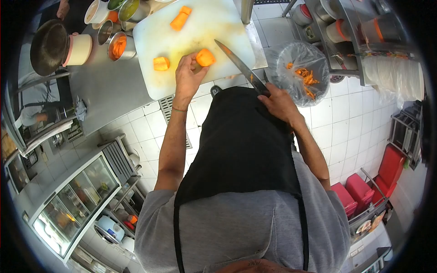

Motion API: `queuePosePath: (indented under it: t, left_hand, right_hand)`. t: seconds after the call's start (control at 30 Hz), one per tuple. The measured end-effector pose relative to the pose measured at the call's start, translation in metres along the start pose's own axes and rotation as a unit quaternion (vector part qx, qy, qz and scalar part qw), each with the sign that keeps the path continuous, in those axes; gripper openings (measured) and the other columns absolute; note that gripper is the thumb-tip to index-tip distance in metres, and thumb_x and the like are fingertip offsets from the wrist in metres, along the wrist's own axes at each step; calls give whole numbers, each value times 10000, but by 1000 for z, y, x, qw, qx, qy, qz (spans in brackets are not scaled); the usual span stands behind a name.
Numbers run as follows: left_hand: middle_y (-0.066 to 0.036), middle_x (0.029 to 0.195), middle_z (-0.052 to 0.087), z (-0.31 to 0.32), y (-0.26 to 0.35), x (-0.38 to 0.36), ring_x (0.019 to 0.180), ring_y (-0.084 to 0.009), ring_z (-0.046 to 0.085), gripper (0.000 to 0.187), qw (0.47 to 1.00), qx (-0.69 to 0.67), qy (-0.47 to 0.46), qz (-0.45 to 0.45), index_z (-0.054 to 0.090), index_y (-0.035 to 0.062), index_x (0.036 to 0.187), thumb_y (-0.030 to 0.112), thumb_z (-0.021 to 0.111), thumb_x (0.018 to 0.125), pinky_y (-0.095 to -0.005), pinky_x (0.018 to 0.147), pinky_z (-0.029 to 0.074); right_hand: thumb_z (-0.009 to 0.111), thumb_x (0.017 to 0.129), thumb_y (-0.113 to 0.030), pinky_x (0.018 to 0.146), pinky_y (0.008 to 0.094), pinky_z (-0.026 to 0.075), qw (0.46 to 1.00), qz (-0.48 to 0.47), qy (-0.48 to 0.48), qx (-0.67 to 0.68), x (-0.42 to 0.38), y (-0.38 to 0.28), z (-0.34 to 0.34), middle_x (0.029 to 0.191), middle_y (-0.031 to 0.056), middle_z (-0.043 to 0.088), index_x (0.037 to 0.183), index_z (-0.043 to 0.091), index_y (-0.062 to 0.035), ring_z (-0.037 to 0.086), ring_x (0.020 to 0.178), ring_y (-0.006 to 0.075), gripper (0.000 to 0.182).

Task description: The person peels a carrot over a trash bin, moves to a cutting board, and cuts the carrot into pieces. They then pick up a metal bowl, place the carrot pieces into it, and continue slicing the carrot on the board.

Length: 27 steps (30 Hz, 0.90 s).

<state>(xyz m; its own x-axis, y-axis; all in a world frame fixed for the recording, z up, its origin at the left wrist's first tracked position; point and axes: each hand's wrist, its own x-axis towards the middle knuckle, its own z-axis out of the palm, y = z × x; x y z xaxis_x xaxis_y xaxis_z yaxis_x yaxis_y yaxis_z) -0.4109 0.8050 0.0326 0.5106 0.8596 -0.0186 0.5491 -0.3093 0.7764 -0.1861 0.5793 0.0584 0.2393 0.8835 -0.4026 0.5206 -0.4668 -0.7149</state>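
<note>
Between the thumb and fingers of my left hand (187, 79) is a thick peeled carrot piece (205, 57), held near the front edge of the white cutting board (157, 38). My right hand (280, 103) is wrapped around the handle of a chef's knife (240, 65). Its long blade points up and left over the board's right side, apart from the carrot piece. A short carrot chunk (161, 63) lies left of my left hand. Farther back on the board rests a longer carrot piece (180, 19).
A plastic-lined bin (297, 93) with orange peelings stands to the right, by my right hand. Left of the board, a metal container (129, 51) holds orange pieces near a white tub (80, 49) and a dark pan (48, 48). Shelves (350, 77) stand at right.
</note>
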Motion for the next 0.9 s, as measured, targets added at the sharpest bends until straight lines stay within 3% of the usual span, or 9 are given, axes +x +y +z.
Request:
queuePosePath:
  t: [0.07, 0.17, 0.27, 0.37, 0.47, 0.57, 0.77, 0.87, 0.9]
  left_hand:
    - [-123, 1075, 641, 0, -4, -2, 988, -284, 606, 510, 1000, 5, 3, 8, 642, 16, 1223, 111, 852, 768, -408, 908, 514]
    - [-93, 1085, 668, 4, 2, 1, 929, -203, 637, 461, 992, 82, 47, 86, 663, 16, 1191, 114, 858, 784, -328, 821, 545]
    - [-84, 1086, 651, 9, 4, 11, 965, -172, 631, 471, 969, 172, 51, 168, 636, 13, 1219, 105, 838, 804, -311, 808, 543]
    - [-113, 1131, 598, 18, -9, 19, 1040, -186, 625, 441, 987, -151, -24, -47, 610, 1, 1258, 110, 768, 861, -320, 824, 552]
    - [-62, 1120, 604, 2, 14, 14, 1025, -152, 627, 452, 943, -306, -51, -119, 543, -5, 1371, 68, 664, 941, -339, 953, 568]
    - [-72, 1128, 586, 4, 8, 11, 1010, -184, 648, 423, 900, -410, -51, -137, 518, -28, 1395, 58, 590, 987, -391, 1037, 555]
    - [-79, 1128, 596, 6, -3, 10, 1028, -220, 663, 425, 853, -492, -67, -164, 495, -7, 1410, 68, 586, 1003, -406, 1015, 561]
    - [-83, 1156, 605, 5, -8, 8, 996, -210, 662, 405, 891, -426, -53, -145, 520, 11, 1342, 49, 654, 962, -364, 939, 559]
    - [-95, 1152, 604, 8, -12, 8, 1017, -217, 652, 411, 932, -343, -33, -118, 525, 6, 1299, 53, 689, 925, -363, 918, 555]
  right_hand:
    - [665, 984, -195, 815, 545, 547, 1000, -5, -4, -12, 0, -4, -2, 931, 309, 708, 1126, 554, 30, 698, 941, 487, 288]
    - [647, 989, -174, 821, 553, 548, 1000, -4, -6, -20, 1, 0, 2, 923, 314, 706, 1141, 544, 35, 693, 945, 498, 277]
    - [637, 993, -164, 822, 554, 550, 1000, -10, 4, -13, 2, 3, 5, 912, 318, 703, 1142, 544, 38, 692, 939, 505, 268]
    - [633, 996, -163, 806, 551, 558, 1000, -16, 9, -20, 2, 5, 7, 904, 323, 702, 1144, 545, 41, 699, 922, 502, 267]
    - [633, 997, -167, 776, 547, 566, 1000, -8, 9, -14, 1, 6, 8, 886, 324, 699, 1147, 546, 40, 706, 890, 495, 269]
    - [632, 998, -169, 751, 542, 571, 1000, -8, 11, -13, 1, 6, 9, 863, 318, 697, 1144, 550, 38, 712, 859, 487, 266]
    - [648, 991, -159, 756, 517, 566, 1000, 14, 6, -16, -1, -2, 6, 899, 306, 708, 1095, 549, 45, 709, 893, 480, 250]
    - [641, 995, -167, 740, 531, 559, 1000, 7, 7, -9, 0, 2, 8, 865, 308, 701, 1106, 555, 43, 711, 864, 480, 253]
    - [633, 1000, -173, 728, 544, 556, 1000, -3, 13, -6, 0, 4, 10, 835, 309, 695, 1121, 561, 41, 713, 836, 480, 256]
